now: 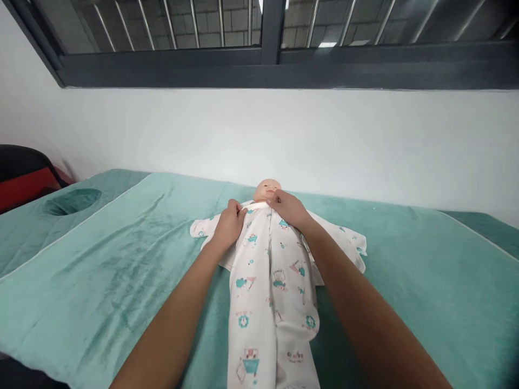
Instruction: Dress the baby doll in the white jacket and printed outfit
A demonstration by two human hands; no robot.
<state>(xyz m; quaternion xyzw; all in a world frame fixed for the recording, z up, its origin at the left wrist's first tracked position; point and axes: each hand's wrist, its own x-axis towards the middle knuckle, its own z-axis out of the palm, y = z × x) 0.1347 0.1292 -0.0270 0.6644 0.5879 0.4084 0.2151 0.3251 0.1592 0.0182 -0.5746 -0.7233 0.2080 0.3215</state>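
A baby doll (267, 189) lies on its back, its head towards the wall. Long white printed baby trousers (252, 270), as they look to me, lie lengthwise over its body and reach down past the lower edge of the view. My left hand (230, 222) pinches the top edge at its left side, just below the doll's head. At the right side of that edge, my right hand (288, 208) is closed on the cloth and partly covers the doll's chin. A matching white top (338, 235) is spread beneath, its sleeves out to both sides. The doll's body is hidden.
A teal padded bed (121, 259) with a plush cover carries everything, and a round face hole (73, 201) shows at its left end. Behind it rise a white wall (259, 129) and a dark window frame (170, 67). A red and black object (26, 178) stands far left.
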